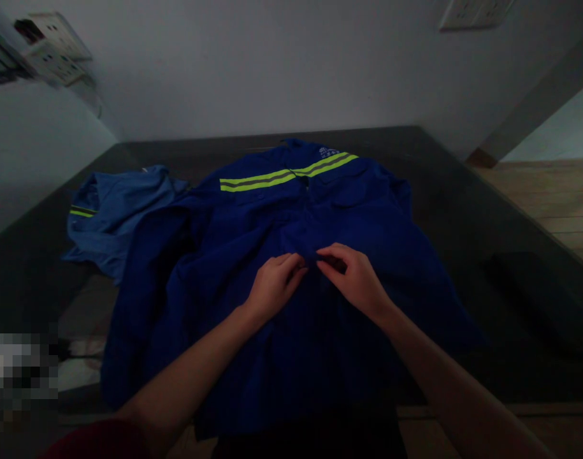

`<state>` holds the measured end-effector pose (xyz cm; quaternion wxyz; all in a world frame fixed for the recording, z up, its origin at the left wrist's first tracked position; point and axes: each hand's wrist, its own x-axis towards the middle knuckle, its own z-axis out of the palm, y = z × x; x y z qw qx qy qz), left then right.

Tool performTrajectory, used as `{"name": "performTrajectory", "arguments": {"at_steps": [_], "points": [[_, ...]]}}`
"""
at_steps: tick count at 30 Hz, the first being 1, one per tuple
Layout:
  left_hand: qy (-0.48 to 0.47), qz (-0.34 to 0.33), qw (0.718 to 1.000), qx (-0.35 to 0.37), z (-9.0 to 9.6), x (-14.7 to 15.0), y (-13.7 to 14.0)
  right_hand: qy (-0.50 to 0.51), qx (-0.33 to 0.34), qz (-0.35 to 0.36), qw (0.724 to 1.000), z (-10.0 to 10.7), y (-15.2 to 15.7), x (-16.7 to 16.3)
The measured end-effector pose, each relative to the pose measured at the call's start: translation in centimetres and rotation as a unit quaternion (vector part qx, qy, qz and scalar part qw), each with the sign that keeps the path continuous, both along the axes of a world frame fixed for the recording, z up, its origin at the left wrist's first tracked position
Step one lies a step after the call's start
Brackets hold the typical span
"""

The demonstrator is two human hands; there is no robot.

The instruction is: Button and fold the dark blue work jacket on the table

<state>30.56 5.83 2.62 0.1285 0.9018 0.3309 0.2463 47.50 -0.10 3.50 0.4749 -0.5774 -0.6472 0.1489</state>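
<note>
A dark blue work jacket (234, 242) with yellow-green reflective bands across its chest lies spread on a dark table, its collar toward the wall. My left hand (278, 278) pinches the jacket's cloth near the middle of its front. Just to the right, my right hand (349, 271) has thumb and fingertips curled together on the front opening, pinching the cloth there as well. A small gap separates the two hands. Whether a button or a zip lies between the fingertips is too dark to see.
On the left lies a crumpled lighter blue garment (119, 207) with a yellow-green band. A dark object (534, 299) rests at the table's right side. The table (463, 191) meets a pale wall carrying sockets (57, 54). Wooden floor (563, 197) shows at the right.
</note>
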Motion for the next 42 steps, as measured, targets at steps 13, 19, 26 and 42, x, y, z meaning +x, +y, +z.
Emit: {"name": "performTrajectory", "arguments": {"at_steps": [13,19,26,42], "points": [[0.047,0.013,0.998,0.035,0.1,-0.1,0.1,0.035,-0.034,-0.041,0.998,-0.8,0.2,-0.8],[0.06,0.021,0.997,0.048,0.2,0.0,-0.1,0.043,-0.009,-0.036,0.998,-1.0,0.1,-0.9],[0.069,-0.037,0.994,0.07,0.1,-0.1,0.1,-0.016,0.01,-0.06,0.998,-1.3,0.2,-0.8],[0.049,-0.006,0.992,0.113,0.0,-0.2,-0.1,-0.049,0.021,-0.006,0.999,-0.3,-0.2,-0.6]]}}
